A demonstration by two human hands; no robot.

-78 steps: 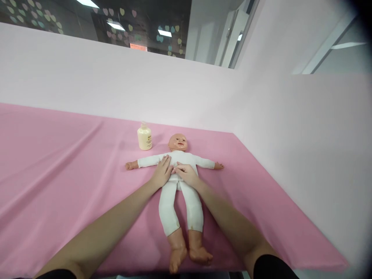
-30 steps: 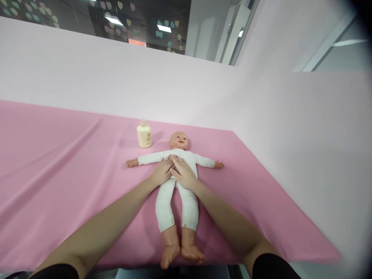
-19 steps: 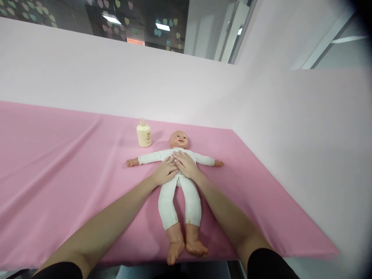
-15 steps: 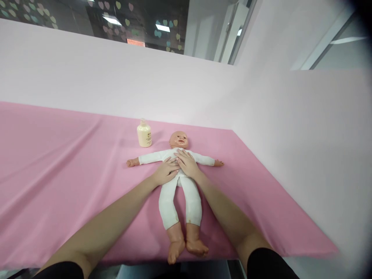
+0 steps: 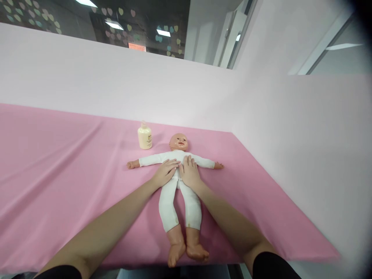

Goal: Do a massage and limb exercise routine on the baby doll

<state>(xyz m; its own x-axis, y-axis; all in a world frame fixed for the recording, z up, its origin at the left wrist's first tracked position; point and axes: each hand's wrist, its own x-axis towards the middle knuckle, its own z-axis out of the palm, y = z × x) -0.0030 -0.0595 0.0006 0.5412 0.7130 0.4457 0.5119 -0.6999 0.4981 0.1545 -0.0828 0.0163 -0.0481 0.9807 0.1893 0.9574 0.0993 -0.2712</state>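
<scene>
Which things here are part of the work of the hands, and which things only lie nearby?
In use:
- doll
- left hand, flat on its body
- right hand, flat on its body

Nearby:
- lotion bottle, untouched
- pink cloth

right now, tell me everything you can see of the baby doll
The baby doll lies face up on the pink cloth, arms spread wide, legs straight toward the camera. Its bald head, hands and bare feet look like plastic; a white one-piece suit covers the rest. The left hand and right hand rest flat on its belly.

Bright, even overhead light with soft shadows; wide-angle bending and dark, blurred vignetting at the right corners.
</scene>
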